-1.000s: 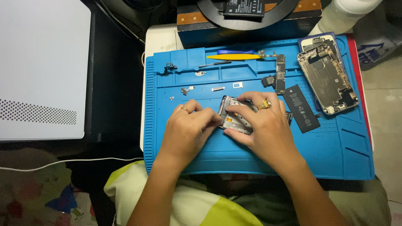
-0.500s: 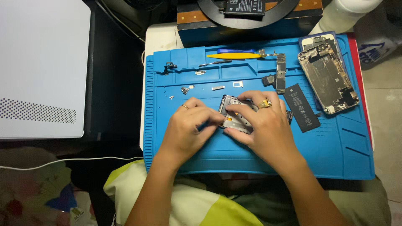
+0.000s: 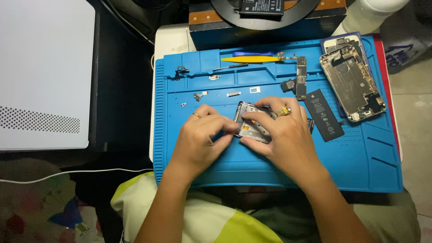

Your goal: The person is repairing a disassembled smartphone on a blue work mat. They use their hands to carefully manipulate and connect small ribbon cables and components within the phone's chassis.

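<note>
A silver phone display panel [image 3: 246, 120] lies back-up on the blue repair mat [image 3: 270, 166]. My right hand [image 3: 284, 135], with a gold ring, lies over the panel's right side and pins it down with the fingers. My left hand [image 3: 200, 139] touches the panel's left edge with pinched fingertips; whether it holds a small tool or part is hidden. Both hands cover much of the panel.
An opened phone body [image 3: 353, 81] and a black battery [image 3: 324, 114] lie at the right. A circuit board [image 3: 300, 76], a yellow pry tool [image 3: 249, 59], a small screwdriver [image 3: 230, 67] and several tiny parts sit along the mat's top. A white case [image 3: 42, 72] stands left.
My left fingers have shifted slightly along the panel's left edge. The right hand and the panel stay in place.
</note>
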